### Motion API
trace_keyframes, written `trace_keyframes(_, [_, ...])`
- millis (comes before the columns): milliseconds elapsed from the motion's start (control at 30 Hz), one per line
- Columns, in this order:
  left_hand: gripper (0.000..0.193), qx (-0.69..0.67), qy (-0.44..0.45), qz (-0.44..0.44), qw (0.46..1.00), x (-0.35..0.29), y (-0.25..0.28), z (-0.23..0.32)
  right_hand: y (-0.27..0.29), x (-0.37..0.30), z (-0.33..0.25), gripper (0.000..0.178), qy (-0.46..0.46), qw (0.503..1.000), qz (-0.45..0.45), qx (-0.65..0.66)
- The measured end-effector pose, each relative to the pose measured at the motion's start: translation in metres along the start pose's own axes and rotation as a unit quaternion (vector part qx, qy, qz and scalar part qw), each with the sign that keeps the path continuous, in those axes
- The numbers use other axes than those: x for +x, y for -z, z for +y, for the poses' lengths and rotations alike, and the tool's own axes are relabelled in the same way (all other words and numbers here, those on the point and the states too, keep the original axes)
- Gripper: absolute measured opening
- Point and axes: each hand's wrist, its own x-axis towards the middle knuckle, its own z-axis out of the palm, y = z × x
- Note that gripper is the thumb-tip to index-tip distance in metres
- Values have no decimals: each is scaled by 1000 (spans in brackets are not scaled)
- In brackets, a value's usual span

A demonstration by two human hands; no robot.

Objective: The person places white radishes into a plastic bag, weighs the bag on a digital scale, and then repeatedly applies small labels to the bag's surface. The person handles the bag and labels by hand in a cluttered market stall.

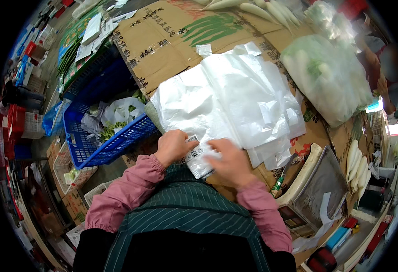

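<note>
A stack of thin white plastic bags [194,99] lies flattened on the cardboard in front of me. At its near edge is a folded white plastic bundle [200,168] with black printed patches, close to my apron. My left hand [174,147] is closed on the left side of this bundle, its thumb over the printed part. Over the bundle's right side, my right hand [230,162] is smeared by motion; its fingers cannot be made out clearly. Whether it touches the plastic cannot be told.
A blue plastic basket [112,146] with greens and bags stands at left. A clear bag of white radishes [322,77] sits at far right, with loose radishes [356,165] below it. A grey-topped scale [319,188] and a green-handled tool [278,185] lie near my right arm. Another person's arm [384,93] shows beyond.
</note>
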Motion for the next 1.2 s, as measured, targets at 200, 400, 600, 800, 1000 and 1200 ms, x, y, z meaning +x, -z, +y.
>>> trace_keyframes(200, [35,-181,-85,-192,961,-19,29,-50,-36,-11,23,20,60,993,-66,-78])
trace_keyframes(400, [20,-409,54,-264,872,-52,53,-74,-34,-15,21,7,-31,999,-26,19])
trace_keyframes(600, [18,-433,-7,-240,869,-51,36,-61,24,-9,48,16,-252,922,143,257])
trace_keyframes(800, [18,-329,-48,-170,928,-25,26,-27,104,3,61,12,-200,866,453,74])
trace_keyframes(1000, [46,-25,-17,-72,997,10,9,3,9,-1,4,25,-62,996,15,56])
trace_keyframes(1200, [49,7,-54,-90,994,-8,28,-11,-35,-9,23,22,71,991,-53,-104])
